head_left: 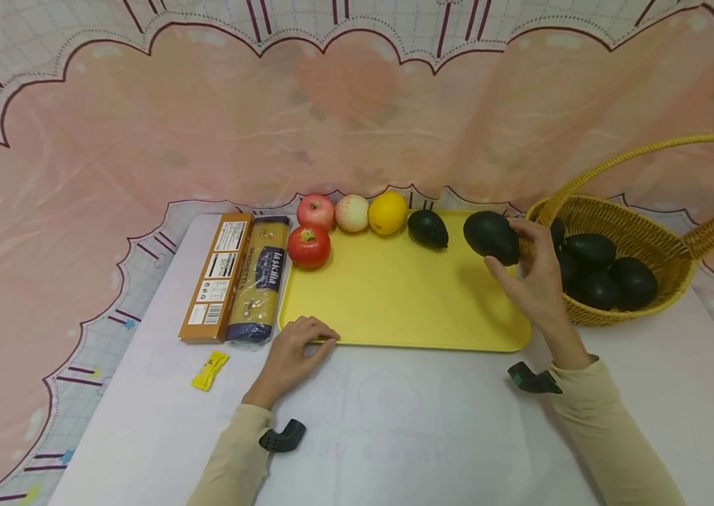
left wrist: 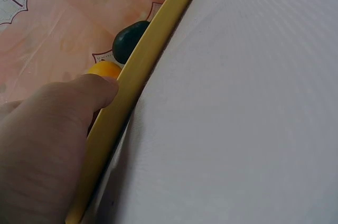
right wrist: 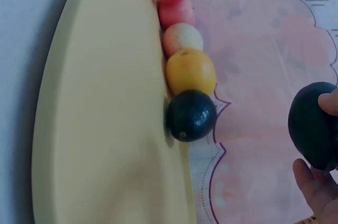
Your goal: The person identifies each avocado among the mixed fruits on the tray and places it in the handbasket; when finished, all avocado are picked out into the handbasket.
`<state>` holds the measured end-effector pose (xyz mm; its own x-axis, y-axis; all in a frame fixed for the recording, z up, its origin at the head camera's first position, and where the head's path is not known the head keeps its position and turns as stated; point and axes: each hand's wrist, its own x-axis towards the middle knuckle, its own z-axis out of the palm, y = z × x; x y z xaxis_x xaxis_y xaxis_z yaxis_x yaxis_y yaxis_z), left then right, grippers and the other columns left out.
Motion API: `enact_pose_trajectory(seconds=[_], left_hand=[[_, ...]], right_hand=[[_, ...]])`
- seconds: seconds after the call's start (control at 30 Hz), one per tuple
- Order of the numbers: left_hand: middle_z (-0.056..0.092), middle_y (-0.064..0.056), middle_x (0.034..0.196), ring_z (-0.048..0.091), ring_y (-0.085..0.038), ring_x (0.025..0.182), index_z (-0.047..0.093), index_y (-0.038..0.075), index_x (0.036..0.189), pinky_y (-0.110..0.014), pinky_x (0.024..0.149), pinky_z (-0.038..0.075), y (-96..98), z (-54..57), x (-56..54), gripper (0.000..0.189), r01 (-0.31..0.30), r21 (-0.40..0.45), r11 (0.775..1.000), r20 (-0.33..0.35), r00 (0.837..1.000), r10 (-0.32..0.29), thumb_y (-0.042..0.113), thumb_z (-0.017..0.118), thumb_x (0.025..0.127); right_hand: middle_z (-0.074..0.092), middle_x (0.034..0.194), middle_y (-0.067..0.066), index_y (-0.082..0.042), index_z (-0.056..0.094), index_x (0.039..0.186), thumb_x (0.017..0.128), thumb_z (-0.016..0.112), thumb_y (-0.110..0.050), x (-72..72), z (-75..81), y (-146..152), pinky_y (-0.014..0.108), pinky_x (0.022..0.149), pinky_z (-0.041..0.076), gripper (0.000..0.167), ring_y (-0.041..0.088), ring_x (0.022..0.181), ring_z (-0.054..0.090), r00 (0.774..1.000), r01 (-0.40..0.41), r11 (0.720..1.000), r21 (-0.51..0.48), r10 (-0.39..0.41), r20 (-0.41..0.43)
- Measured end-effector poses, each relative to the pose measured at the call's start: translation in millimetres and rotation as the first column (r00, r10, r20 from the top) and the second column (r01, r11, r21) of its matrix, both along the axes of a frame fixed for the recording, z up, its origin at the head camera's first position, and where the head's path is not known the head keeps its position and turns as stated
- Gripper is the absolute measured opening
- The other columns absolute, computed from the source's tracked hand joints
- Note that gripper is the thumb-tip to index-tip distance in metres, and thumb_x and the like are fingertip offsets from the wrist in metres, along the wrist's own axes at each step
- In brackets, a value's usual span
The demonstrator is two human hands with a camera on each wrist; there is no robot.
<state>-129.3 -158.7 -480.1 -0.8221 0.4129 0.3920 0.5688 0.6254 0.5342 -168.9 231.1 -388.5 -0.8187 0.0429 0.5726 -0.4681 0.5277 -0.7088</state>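
My right hand [head_left: 535, 281] pinches a dark avocado [head_left: 491, 237] between thumb and fingers, above the right end of the yellow tray [head_left: 395, 309]. The right wrist view shows this avocado [right wrist: 312, 126] at its right edge. My left hand [head_left: 296, 353] rests on the tray's near left rim, fingers relaxed; in the left wrist view its thumb lies along the rim [left wrist: 138, 68]. Along the tray's far side sit a second avocado [head_left: 428, 229], a yellow-orange fruit [head_left: 388, 213], a pale peach-like fruit [head_left: 352, 213] and a pink apple [head_left: 315, 211]. A tomato [head_left: 309, 246] sits in front of the apple.
Right of the tray stands a wicker basket [head_left: 667, 299] with a tall handle, holding several avocados [head_left: 632, 282]. On the left lie an orange-brown box [head_left: 216, 277], a spaghetti pack [head_left: 259, 277] and a small yellow packet [head_left: 210, 370]. A patterned cloth [head_left: 332, 126] hangs behind.
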Motion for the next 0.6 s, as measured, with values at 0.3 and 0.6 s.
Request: enact_pose_trajectory(seconds=[0.3, 0.6], left_hand=[[0.066, 0.014, 0.093, 0.055, -0.004, 0.087, 0.070, 0.026, 0.095, -0.027, 0.076, 0.044, 0.0, 0.0, 0.2, 0.009, 0.000, 0.006, 1.000, 0.000, 1.000, 0.000, 0.023, 0.070, 0.086], [0.066, 0.013, 0.092, 0.056, -0.005, 0.085, 0.070, 0.026, 0.095, -0.026, 0.075, 0.043, -0.3, -1.7, -1.1, 0.009, 0.009, 0.013, 1.000, -0.022, 1.000, -0.009, 0.022, 0.070, 0.086]], right_hand=[[0.051, 0.118, -0.005, 0.003, 0.047, 0.128, 0.072, 0.072, 0.006, 11.1, 0.6, 20, 0.009, 0.085, 0.039, 0.062, 0.000, 0.103, 0.048, 0.999, 0.039, 0.999, -0.038, -0.040, -0.022], [0.050, 0.115, -0.015, 0.009, 0.049, 0.124, 0.078, 0.067, -0.001, 30.5, 13.8, 34, 0.007, 0.083, 0.041, 0.050, 0.000, 0.101, 0.052, 0.996, 0.065, 0.991, -0.117, -0.073, -0.057]])
